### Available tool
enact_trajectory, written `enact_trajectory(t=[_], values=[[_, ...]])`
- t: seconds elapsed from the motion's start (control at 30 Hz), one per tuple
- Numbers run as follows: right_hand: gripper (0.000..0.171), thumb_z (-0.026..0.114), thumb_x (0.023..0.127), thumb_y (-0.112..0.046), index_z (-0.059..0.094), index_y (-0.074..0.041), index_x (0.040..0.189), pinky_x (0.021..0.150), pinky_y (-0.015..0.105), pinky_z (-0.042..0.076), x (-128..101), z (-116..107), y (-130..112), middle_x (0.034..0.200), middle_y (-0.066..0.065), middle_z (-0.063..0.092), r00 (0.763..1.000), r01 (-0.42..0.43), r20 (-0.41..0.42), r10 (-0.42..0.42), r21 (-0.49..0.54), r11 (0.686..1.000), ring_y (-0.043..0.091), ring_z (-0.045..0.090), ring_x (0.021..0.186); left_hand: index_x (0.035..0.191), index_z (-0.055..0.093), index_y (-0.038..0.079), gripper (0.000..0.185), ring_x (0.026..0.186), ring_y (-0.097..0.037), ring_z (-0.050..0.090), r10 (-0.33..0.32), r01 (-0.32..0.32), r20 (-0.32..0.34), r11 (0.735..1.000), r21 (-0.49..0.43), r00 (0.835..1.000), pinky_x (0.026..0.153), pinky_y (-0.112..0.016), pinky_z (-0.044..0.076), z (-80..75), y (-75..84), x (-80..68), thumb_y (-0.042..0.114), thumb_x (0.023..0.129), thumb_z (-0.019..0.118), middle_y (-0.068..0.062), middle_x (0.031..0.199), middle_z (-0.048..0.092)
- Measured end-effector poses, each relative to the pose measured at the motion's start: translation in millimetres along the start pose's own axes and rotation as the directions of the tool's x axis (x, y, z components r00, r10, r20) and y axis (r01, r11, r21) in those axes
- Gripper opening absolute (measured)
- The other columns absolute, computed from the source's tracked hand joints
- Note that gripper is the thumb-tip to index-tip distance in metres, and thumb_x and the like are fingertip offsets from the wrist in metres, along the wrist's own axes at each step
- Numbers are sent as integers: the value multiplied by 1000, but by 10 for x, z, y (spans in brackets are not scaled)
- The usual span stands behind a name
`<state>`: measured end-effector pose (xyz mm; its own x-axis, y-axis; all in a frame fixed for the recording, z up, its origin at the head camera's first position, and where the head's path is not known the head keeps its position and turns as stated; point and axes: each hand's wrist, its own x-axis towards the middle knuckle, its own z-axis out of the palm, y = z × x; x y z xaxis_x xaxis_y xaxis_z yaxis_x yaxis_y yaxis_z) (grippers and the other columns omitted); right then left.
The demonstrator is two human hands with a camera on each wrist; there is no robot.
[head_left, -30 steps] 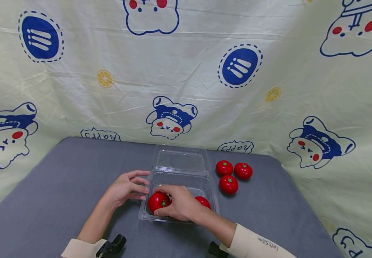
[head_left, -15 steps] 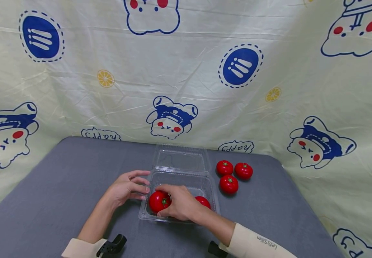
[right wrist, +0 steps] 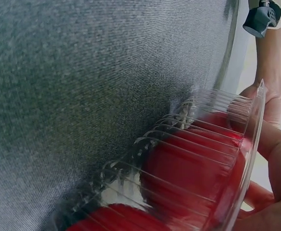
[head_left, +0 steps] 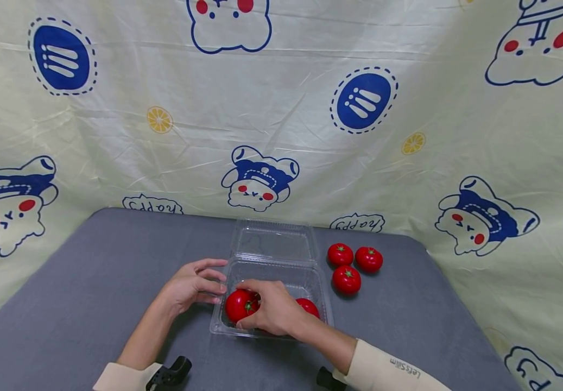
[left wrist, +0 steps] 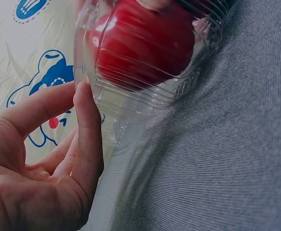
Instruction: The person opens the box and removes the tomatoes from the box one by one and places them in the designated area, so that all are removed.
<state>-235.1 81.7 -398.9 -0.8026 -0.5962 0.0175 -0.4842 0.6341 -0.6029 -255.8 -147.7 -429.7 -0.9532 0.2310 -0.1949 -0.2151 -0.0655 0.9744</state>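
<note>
A clear plastic clamshell box lies on the table with its lid folded back. My right hand reaches into it and grips a red tomato at the left end, thumb in front and fingers behind. Another tomato sits at the box's right end. Through the ribbed wall in the right wrist view, a tomato also shows in the middle, mostly hidden under the hand in the head view. My left hand has its fingers extended, fingertips against the box's left rim.
Three more tomatoes stand grouped on the grey table, right of the box. A printed cloth hangs behind the table. Dark wrist cameras sit at both cuffs.
The tomato in the right hand has turned slightly, its green stem shifting a little toward the palm. The left hand and the box stay in place.
</note>
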Motion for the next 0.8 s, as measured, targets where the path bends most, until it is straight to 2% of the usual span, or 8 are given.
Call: enact_trajectory(t=[0.2,0.5,0.8], values=[[65,88,75,-31,65,-15,134,78,23,57,-6,-27,-14,118,0,72,999,-39,-13,39,32,999,13,66,98,146,48,0,64,75,-19,71,4,-4,9,1000,0,1000,69,-35,64,3,11,-6,1,86,73,-12,106,69],[67,88,76,-32,63,-15,135,79,27,60,-8,-78,-52,123,2,71,997,-31,-66,35,70,997,21,67,105,147,46,0,66,73,-18,70,12,-11,20,1000,-4,1000,69,-35,64,-6,19,-16,1,87,72,-9,104,70],[68,87,77,-33,62,-17,138,78,29,62,-24,-177,-105,125,0,70,994,-46,-90,56,114,992,22,67,108,146,47,0,64,75,-19,72,5,-5,26,1000,0,1000,71,-35,64,-9,10,-21,2,87,72,-6,101,70]])
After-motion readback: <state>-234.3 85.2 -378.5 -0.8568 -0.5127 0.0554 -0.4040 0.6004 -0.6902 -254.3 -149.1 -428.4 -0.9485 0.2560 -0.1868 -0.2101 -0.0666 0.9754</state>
